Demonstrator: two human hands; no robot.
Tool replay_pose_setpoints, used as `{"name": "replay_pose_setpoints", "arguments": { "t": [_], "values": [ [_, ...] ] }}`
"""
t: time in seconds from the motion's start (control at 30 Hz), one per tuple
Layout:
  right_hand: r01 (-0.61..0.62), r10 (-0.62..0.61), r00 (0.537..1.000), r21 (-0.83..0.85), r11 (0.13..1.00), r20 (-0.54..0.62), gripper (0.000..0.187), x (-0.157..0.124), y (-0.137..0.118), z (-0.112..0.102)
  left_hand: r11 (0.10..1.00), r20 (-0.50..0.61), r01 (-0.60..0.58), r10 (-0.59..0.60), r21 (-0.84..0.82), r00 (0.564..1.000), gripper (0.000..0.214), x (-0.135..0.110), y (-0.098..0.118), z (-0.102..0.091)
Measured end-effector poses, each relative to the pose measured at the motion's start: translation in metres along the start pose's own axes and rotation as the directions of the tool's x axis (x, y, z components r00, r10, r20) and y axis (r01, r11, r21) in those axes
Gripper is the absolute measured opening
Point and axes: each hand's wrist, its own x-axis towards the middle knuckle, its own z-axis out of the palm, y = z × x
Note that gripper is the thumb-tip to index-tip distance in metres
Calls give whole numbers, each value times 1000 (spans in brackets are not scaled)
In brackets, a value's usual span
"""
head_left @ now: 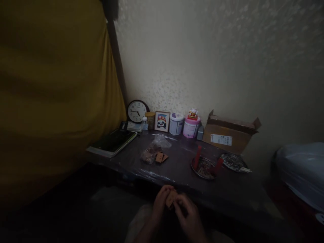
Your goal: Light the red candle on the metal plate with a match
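Note:
My left hand (162, 200) and my right hand (188, 216) are together at the bottom of the view, below the table's front edge. Between their fingers they grip a small flat tan piece (170, 199), possibly wood or card, partly hidden by the fingers. Farther off on the dark plastic-covered table (177, 152) lies a crumpled clear plastic bag (154, 150) holding brown bits. Similar tan pieces (160, 157) rest against it. Neither hand touches the table.
Along the wall stand a round clock (137, 111), a framed panda picture (162, 121), tins and an open cardboard box (229, 135). A notebook (111, 143) lies at left. A metal plate with red sticks (204, 167) sits right. Yellow cloth (50, 94) hangs at left.

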Motion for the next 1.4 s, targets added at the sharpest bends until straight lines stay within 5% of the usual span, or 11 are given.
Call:
{"name": "replay_pose_setpoints", "arguments": {
  "t": [0.17, 0.5, 0.83, 1.23, 1.4],
  "values": [
    [123, -123, 992, -74, 990, 5, 10, -1, -4, 8, 999, -39, -33, 33, -8, 999, 19, 6, -6, -2],
    [160, -162, 987, -151, 976, -6, 14, 0, 3, 9, 999, -23, -41, 41, 1, 999, 26, 7, -8, -1],
    [1, 15, 948, 49, 999, -318, 13, 7, 16, -11, 993, 184, 69, -49, -101, 982, 36, -14, -2, 6],
    [-168, 313, 876, 377, 911, -367, 33, 13, 18, -25, 973, 184, 76, -36, -217, 982, 29, -28, 7, 8],
    [-200, 328, 870, 346, 917, -369, 39, 11, 23, -22, 968, 208, 126, -80, -216, 975, 23, -29, 12, 9]
  ]
}}
